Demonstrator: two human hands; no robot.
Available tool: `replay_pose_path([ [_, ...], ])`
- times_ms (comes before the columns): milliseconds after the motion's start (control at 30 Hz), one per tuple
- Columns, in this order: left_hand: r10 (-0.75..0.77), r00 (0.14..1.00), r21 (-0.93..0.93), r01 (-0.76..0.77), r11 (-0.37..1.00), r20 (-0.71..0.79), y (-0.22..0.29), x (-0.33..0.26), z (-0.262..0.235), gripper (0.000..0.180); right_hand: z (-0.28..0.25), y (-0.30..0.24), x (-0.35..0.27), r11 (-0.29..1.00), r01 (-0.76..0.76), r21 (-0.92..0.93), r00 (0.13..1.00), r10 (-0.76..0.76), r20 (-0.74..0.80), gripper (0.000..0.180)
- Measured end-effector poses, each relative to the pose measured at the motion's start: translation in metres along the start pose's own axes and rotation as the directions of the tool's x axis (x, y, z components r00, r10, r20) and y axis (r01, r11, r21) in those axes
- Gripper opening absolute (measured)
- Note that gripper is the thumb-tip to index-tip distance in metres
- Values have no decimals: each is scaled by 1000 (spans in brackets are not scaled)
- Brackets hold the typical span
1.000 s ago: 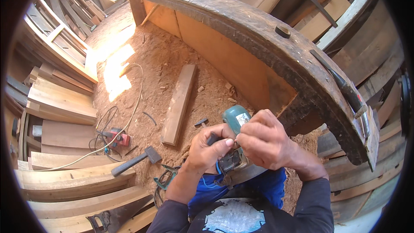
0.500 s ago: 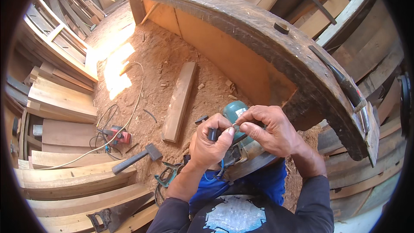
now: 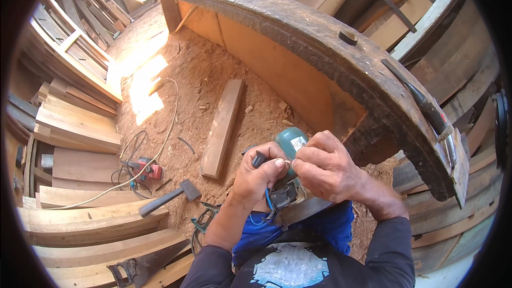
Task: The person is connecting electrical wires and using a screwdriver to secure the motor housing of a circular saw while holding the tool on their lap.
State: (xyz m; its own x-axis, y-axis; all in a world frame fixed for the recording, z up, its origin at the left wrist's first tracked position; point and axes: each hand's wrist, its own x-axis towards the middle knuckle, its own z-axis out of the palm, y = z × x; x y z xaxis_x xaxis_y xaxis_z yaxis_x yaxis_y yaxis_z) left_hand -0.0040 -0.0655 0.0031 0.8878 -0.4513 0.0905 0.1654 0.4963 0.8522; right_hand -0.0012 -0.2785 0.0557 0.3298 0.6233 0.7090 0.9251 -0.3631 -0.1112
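Note:
My left hand point(image 3: 253, 178) is closed around a small black part point(image 3: 260, 159) whose end sticks out past the fingers, its kind unclear. A tiny pale tip point(image 3: 287, 163) shows between my two hands. My right hand point(image 3: 332, 168) is closed in a pinch beside it; whatever sits in its fingertips is hidden. Below both hands, against my lap, rests a teal power tool point(image 3: 290, 137) with its grey metal base point(image 3: 306, 209) partly in sight. A blue wire point(image 3: 268, 198) loops out near its dark opened-looking section point(image 3: 285, 194).
A curved workbench point(image 3: 298, 16) arches ahead, with a chisel-like tool point(image 3: 408, 85) and a tape roll point(image 3: 348, 37) on top. On the sawdust floor lie a plank point(image 3: 223, 128), a hammer point(image 3: 170, 197), a red power tool point(image 3: 146, 168) and cords. A handsaw point(image 3: 141, 269) lies on boards point(image 3: 85, 218) at left.
My right hand's fingers have curled in and drawn slightly away from my left fingertips. The black part in my left hand has tilted, and more of the teal tool shows.

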Motion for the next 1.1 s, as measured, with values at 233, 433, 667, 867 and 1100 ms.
replay_pose_path([
  [233,87,995,135,-79,988,-52,-9,-5,3,13,-13,1,3,751,-519,409,854,437,283,14],
  [433,386,922,448,-337,828,-21,-11,-4,13,6,-26,15,3,355,-682,640,719,489,494,22],
  [667,524,852,657,-410,633,27,-17,-7,18,5,-30,28,11,408,-747,525,660,360,659,25],
  [867,583,802,685,-498,532,131,-21,-10,16,1,-31,29,20,522,-698,490,679,264,686,16],
  [1100,213,977,359,-190,914,-25,-9,-9,13,11,-21,-1,13,993,-16,-117,990,32,134,18],
])
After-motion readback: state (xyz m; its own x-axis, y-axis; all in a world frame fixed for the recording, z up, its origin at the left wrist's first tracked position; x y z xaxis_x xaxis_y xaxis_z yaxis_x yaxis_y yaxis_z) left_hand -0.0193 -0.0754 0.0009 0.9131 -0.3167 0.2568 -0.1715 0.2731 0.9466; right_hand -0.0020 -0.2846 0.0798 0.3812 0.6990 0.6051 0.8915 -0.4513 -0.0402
